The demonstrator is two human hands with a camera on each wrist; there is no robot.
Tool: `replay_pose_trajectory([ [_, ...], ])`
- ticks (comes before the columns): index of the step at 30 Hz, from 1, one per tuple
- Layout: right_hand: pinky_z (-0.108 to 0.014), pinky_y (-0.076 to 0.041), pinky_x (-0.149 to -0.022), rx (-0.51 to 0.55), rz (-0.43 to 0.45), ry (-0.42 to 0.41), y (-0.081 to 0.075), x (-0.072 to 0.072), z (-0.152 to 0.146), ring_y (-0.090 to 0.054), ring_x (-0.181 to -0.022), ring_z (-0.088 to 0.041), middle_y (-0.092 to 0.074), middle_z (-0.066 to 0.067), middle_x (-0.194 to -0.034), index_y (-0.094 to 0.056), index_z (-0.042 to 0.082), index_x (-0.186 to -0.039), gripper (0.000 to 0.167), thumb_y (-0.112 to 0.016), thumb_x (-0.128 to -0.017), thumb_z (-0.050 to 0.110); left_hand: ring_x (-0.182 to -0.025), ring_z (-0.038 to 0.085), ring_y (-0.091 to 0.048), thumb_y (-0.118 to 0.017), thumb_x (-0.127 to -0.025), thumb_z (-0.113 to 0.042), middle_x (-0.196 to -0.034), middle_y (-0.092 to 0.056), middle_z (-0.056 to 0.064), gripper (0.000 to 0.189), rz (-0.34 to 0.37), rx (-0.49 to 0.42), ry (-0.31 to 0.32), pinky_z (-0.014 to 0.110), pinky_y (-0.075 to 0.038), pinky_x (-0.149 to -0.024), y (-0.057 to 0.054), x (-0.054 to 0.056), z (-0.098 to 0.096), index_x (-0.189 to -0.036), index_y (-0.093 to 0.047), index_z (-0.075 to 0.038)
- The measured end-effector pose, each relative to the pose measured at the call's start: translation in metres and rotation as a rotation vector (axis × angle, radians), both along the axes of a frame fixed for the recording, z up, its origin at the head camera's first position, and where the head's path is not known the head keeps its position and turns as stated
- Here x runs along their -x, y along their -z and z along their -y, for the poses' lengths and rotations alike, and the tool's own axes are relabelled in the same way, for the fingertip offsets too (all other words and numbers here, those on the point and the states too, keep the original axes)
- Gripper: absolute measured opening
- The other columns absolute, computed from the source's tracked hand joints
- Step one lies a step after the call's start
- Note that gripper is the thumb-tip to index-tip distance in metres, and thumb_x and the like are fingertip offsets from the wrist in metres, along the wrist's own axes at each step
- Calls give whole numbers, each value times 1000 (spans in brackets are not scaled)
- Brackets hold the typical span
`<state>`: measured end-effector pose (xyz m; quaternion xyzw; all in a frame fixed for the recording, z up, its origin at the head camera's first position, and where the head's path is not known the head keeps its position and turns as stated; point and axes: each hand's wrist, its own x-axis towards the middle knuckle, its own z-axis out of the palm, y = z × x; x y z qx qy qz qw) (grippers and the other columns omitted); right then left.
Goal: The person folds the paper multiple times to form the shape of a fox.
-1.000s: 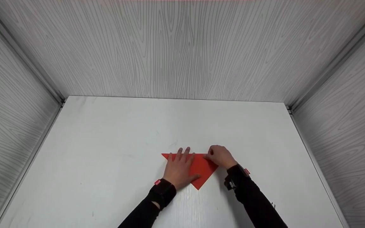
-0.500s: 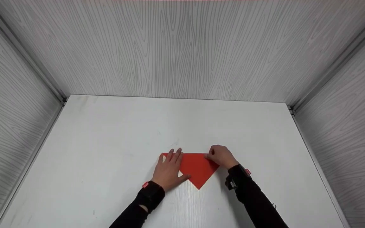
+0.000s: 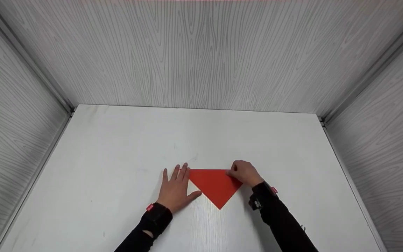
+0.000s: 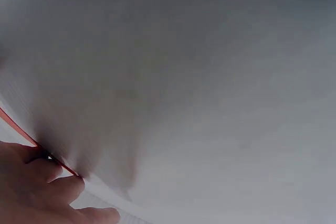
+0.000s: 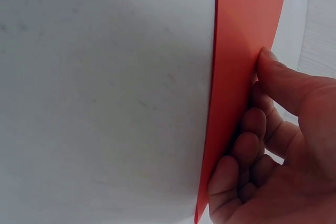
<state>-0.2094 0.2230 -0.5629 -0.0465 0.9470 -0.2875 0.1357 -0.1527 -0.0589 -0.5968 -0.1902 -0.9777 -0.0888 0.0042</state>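
At the left, the left hand [image 3: 175,194] is laid with its fingers spread and straight, nothing being grasped; the left corner of the paper [image 3: 213,185] is covered by them, and the thumb is set at its slanting near edge. In the middle, the red paper is laid as a triangle on the surface [image 3: 117,150], long edge far, point near. At the right, its right corner is pinched by the curled right hand [image 3: 246,173]. The step in hand is judged to be flattening a fold; next, even pressure along the long edge seems called for.
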Motion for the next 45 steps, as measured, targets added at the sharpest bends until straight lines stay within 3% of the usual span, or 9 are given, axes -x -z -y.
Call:
replay_pose_trajectory([
  [8,-31,-44,-65,-27,-19,-8,-3,-2,-1,-52,-73,-18,-55,-1,-75,-64,6,-85,20,-74,-96,20,-151,39,-32,-57,-92,-72,-164,-35,19,99,20,44,-52,70,-19,-117,-1,-4,12,-157,-40,2],
  [16,-30,-43,-65,-6,-30,-22,-3,-2,2,-50,-72,-17,-54,0,-73,-64,6,-83,23,-74,-96,21,-147,44,-37,-60,-93,-66,-158,-39,29,96,15,-37,-127,70,-25,-116,-1,-3,3,-150,-45,10],
  [25,-30,-43,-65,10,-11,-9,1,-1,2,-50,-71,-16,-54,1,-73,-63,8,-82,23,-75,-96,21,-148,47,-33,-62,-94,-64,-160,-35,31,97,-11,-46,-179,69,-26,-116,-1,-2,-9,-152,-40,11],
  [29,-30,-43,-65,4,0,2,2,1,0,-51,-72,-16,-54,0,-74,-63,8,-83,22,-75,-96,22,-151,46,-28,-66,-93,-60,-164,-32,23,94,-10,-82,-120,72,-23,-116,-10,1,-24,-158,-36,1],
  [34,-29,-44,-64,-9,2,3,2,1,0,-52,-71,-16,-55,0,-73,-64,9,-82,22,-75,-96,22,-152,44,-25,-70,-91,-57,-166,-32,14,89,72,-104,-9,72,-23,-116,-12,3,-37,-161,-38,-13],
  [39,-29,-45,-64,-6,-7,1,1,-1,0,-52,-71,-16,-56,1,-73,-64,9,-83,21,-75,-96,22,-152,44,-25,-72,-89,-59,-167,-32,11,90,108,-110,7,71,-22,-117,-5,2,-38,-160,-40,-16],
  [45,-32,-48,-65,-27,-77,-23,3,-5,1,-54,-72,-16,-59,2,-75,-67,10,-88,17,-76,-96,23,-152,44,-26,-73,-89,-58,-166,-33,12,88,101,-135,20,71,-22,-116,-4,3,-36,-159,-43,-15],
])
